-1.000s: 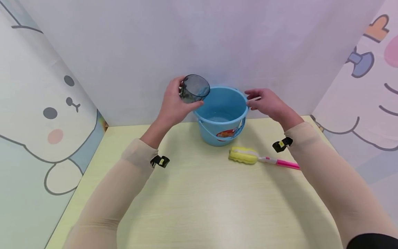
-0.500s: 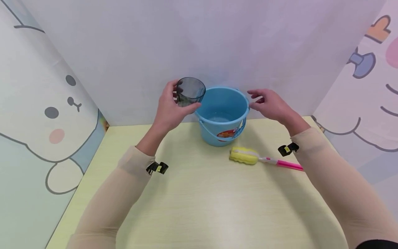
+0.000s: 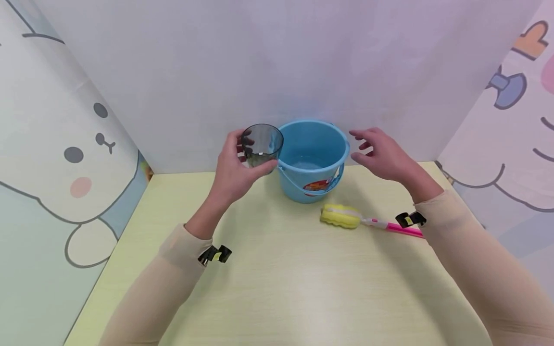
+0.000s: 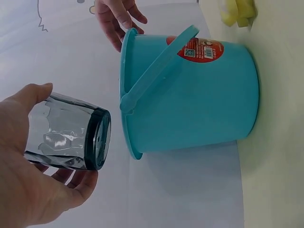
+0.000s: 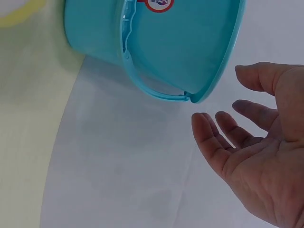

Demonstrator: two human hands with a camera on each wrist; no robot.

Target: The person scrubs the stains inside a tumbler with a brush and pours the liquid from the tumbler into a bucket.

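Observation:
A dark, see-through drinking glass (image 3: 262,144) is held by my left hand (image 3: 233,169), fingers and thumb round its sides. It hangs above the table, beside the left rim of a blue bucket (image 3: 303,185). In the left wrist view the glass (image 4: 66,133) has its thick base toward the viewer's right, apart from the bucket (image 4: 190,104). My right hand (image 3: 383,156) hovers just right of the bucket's rim with loosely bent fingers. The right wrist view shows nothing in that hand (image 5: 266,156) and a gap to the bucket (image 5: 175,47).
A yellow sponge brush (image 3: 340,216) with a pink handle (image 3: 404,230) lies on the pale wooden table (image 3: 277,278) in front of the bucket. White sheeting (image 3: 216,62) rises right behind the bucket, and cartoon-printed panels (image 3: 69,192) flank both sides.
My left hand has lowered the glass and drawn it leftward, away from over the bucket's rim. My right hand has shifted slightly right, away from the rim.

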